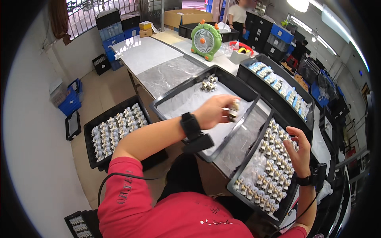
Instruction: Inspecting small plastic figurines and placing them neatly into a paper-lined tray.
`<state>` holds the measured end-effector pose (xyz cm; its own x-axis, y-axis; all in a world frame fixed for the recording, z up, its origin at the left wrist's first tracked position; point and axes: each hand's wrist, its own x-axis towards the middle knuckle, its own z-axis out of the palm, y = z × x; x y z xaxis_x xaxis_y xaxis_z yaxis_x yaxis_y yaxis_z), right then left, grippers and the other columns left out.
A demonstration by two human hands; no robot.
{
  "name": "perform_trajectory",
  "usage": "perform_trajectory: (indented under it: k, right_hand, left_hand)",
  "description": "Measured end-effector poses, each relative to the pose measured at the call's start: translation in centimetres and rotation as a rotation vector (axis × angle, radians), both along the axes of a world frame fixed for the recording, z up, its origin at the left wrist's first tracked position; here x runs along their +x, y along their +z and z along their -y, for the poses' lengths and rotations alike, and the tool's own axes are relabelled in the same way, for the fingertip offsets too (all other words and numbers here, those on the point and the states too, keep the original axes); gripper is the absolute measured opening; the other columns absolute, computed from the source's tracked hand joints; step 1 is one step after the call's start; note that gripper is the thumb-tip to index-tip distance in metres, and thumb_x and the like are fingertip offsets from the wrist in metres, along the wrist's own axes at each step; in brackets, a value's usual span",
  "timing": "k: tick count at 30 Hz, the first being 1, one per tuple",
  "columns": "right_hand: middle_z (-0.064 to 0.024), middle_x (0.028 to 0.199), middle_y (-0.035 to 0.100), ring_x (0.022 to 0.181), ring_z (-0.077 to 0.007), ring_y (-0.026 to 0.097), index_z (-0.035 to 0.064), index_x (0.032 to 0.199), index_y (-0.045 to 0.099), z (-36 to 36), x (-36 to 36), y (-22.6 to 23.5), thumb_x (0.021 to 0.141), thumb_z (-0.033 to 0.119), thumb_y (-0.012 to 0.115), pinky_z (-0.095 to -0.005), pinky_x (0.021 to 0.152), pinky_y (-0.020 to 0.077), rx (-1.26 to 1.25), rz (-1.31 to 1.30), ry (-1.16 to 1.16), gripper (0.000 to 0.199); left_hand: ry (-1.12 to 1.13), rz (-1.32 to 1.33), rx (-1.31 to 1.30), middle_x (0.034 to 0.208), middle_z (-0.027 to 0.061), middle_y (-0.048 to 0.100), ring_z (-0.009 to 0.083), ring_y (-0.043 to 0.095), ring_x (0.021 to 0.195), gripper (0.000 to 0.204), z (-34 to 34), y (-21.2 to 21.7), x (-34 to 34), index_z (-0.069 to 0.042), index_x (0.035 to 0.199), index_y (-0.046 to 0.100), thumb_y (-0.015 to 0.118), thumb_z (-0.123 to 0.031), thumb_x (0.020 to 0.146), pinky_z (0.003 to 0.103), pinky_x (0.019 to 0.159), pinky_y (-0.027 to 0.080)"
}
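My left hand (214, 111) is closed on a small metal fitting (234, 110) with brass-coloured and dark parts. It is held above a black tray (160, 104) lined with a white sheet. Toward the back of that tray lies a small cluster of similar fittings (209, 83). On the right, my right hand (299, 152) hovers over the edge of a second black tray (234, 186). Its fingers are curved and apart, with nothing visible between them. Rows of metal fittings with pale caps (274, 158) fill this second tray, with crumpled clear plastic (256, 164) among them.
A green fan (206, 41) stands on the table beyond the lined tray. Back right is a black tray of blue-and-white pieces (278, 81). A full tray of fittings (119, 129) sits low at the left. A person (237, 18) stands in the background.
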<state>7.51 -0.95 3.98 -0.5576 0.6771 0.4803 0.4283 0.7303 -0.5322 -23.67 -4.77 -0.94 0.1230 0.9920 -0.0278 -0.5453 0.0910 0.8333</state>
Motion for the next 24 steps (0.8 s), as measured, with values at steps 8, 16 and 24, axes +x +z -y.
perform_trajectory:
  k: [8,16,24]
  right_hand:
    - [-0.0059,0.095,0.065,0.087,-0.0139,0.061,0.0051,0.105,0.061,-6.2,-8.6,5.9,0.078,0.007,0.066,-0.0276,0.073,0.0463,0.049,0.056,0.048,0.027]
    - [-0.0092,0.085,0.066,0.078,-0.0182,0.063,0.0031,0.095,0.065,-11.4,-17.3,17.7,0.079,0.01,0.067,-0.0292,0.07,0.0472,0.409,-0.096,0.012,0.018]
    - [-0.0083,0.081,0.067,0.068,-0.0108,0.058,0.0044,0.093,0.068,-12.6,-24.6,33.5,0.085,0.015,0.059,-0.0263,0.067,0.0458,0.564,-0.118,-0.196,0.016]
  left_hand:
    - [0.082,0.15,0.111,0.08,0.0,0.058,0.0124,0.056,0.07,0.028,-2.5,-2.8,-14.9,-0.007,0.105,0.055,0.044,-0.028,0.091,0.03,0.064,0.045]
    - [0.125,0.184,-0.117,0.08,0.0073,0.057,0.0197,0.056,0.071,0.028,-5.6,0.5,-20.9,-0.004,0.105,0.054,0.041,-0.023,0.089,0.035,0.066,0.044]
    - [0.074,0.158,-0.193,0.081,0.0067,0.058,0.0193,0.057,0.07,0.03,-5.2,9.2,-26.8,-0.004,0.108,0.055,0.042,-0.023,0.089,0.034,0.066,0.047]
